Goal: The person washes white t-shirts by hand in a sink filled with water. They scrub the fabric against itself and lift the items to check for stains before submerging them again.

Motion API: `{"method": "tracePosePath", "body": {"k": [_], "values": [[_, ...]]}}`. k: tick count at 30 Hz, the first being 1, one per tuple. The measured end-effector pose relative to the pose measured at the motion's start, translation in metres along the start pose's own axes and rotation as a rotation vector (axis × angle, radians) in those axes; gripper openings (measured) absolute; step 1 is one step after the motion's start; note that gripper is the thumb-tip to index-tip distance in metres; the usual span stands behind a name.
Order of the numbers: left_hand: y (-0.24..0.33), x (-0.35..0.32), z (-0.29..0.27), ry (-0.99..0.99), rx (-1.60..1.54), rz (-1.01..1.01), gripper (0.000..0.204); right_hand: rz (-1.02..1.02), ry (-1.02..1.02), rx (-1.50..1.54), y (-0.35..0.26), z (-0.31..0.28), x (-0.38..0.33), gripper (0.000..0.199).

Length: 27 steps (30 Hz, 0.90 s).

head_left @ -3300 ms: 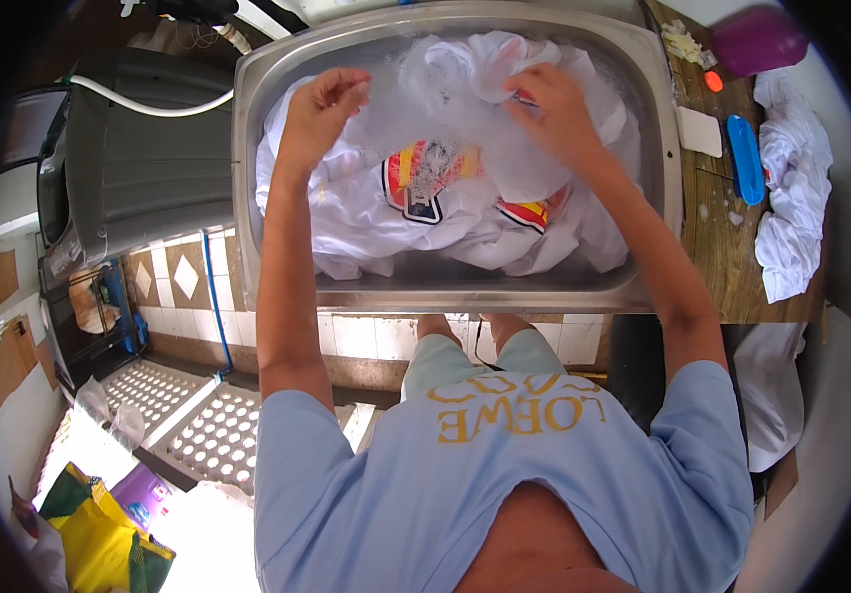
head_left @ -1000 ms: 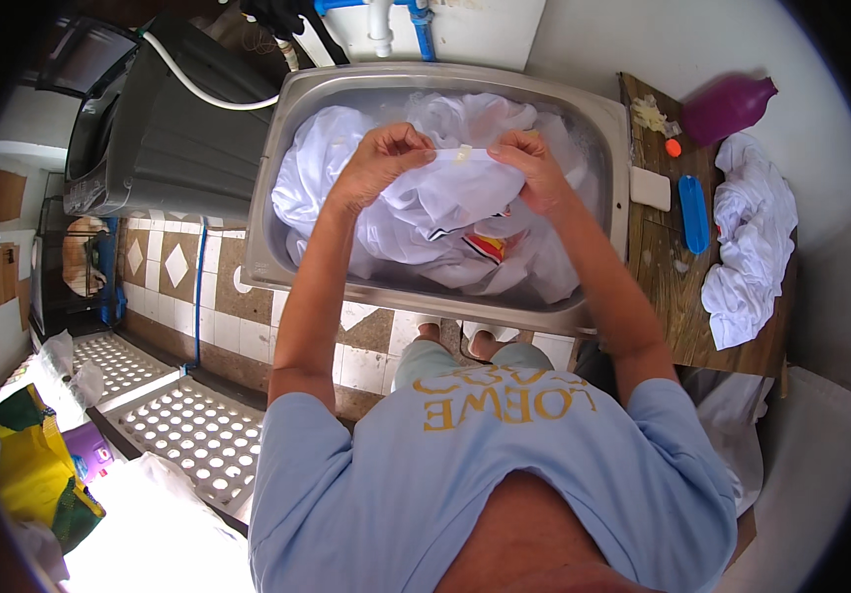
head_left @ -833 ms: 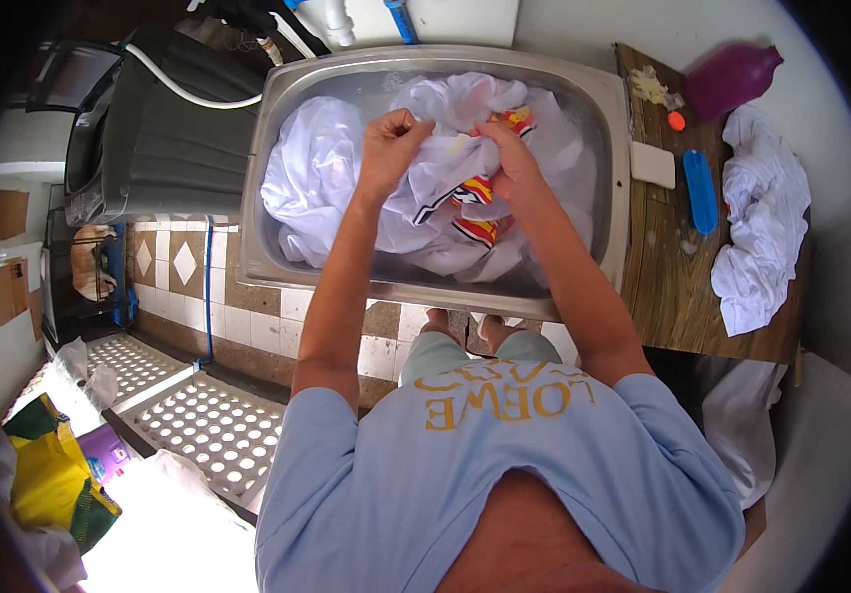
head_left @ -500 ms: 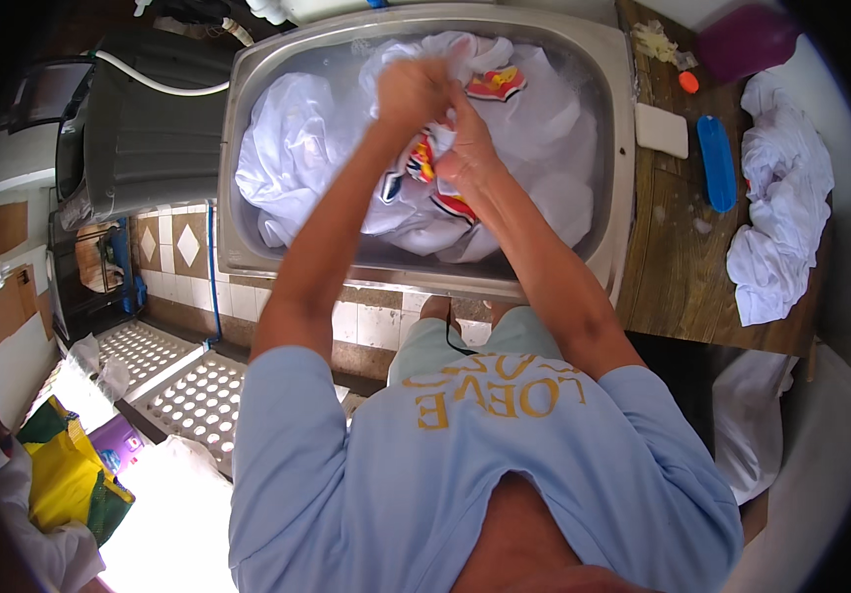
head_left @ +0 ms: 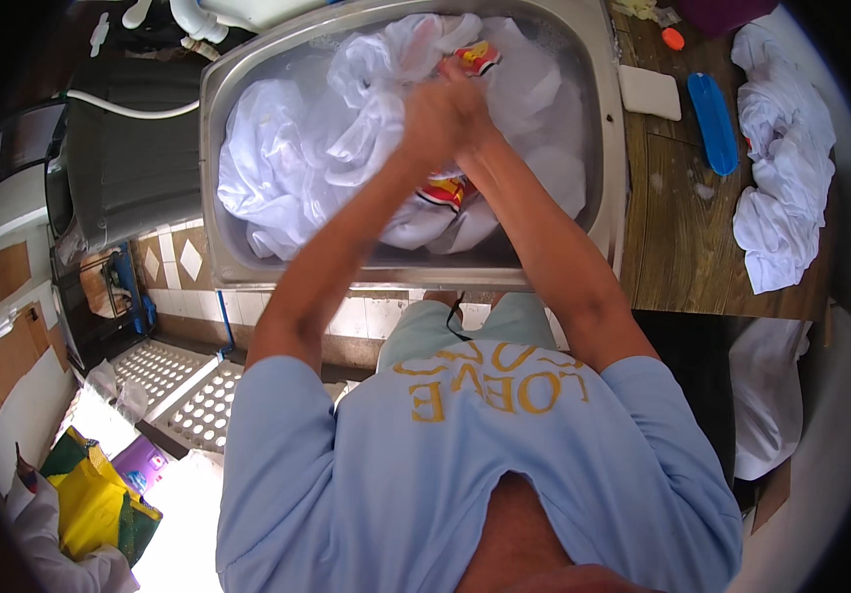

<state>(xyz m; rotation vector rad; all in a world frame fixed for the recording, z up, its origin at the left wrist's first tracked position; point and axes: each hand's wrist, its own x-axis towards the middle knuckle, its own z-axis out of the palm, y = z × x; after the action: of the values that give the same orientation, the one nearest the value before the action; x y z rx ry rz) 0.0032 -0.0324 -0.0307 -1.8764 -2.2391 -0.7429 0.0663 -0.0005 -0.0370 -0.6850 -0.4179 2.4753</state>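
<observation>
White wet cloth [head_left: 272, 163] with red and yellow patches [head_left: 442, 193] fills a metal basin [head_left: 605, 138], partly under cloudy water. Over the middle of the basin my left hand [head_left: 432, 121] and my right hand [head_left: 472, 107] are pressed together. Both are closed on a bunch of the cloth, knuckle against knuckle. Motion smears the left hand a little, and the piece between the fingers is mostly hidden. Another red and yellow patch shows just beyond the hands.
On the wooden counter [head_left: 673, 237] at the right lie a whitish block [head_left: 650, 92], a blue oblong brush or dish [head_left: 713, 124], an orange cap [head_left: 673, 39] and a heap of white cloth [head_left: 783, 158]. A white hose [head_left: 134, 111] runs to the basin's left side.
My hands have come closer together and sit slightly lower over the basin, with the cloth gathered between them. The whole view has shifted a little.
</observation>
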Motion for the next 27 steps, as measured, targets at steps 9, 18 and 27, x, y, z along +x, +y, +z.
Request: {"method": "tracePosePath", "body": {"k": [9, 18, 27], "values": [[-0.008, 0.034, -0.014, 0.141, -0.270, 0.085, 0.012, 0.026, 0.045, 0.024, -0.006, -0.015, 0.016, 0.037], [-0.023, 0.029, 0.003, 0.210, -0.296, 0.076, 0.005, -0.079, 0.099, 0.019, -0.010, 0.008, 0.015, 0.030], [-0.008, 0.042, -0.015, -0.001, -0.411, -0.205, 0.011, 0.026, 0.278, 0.148, -0.021, 0.016, 0.017, 0.026]]}}
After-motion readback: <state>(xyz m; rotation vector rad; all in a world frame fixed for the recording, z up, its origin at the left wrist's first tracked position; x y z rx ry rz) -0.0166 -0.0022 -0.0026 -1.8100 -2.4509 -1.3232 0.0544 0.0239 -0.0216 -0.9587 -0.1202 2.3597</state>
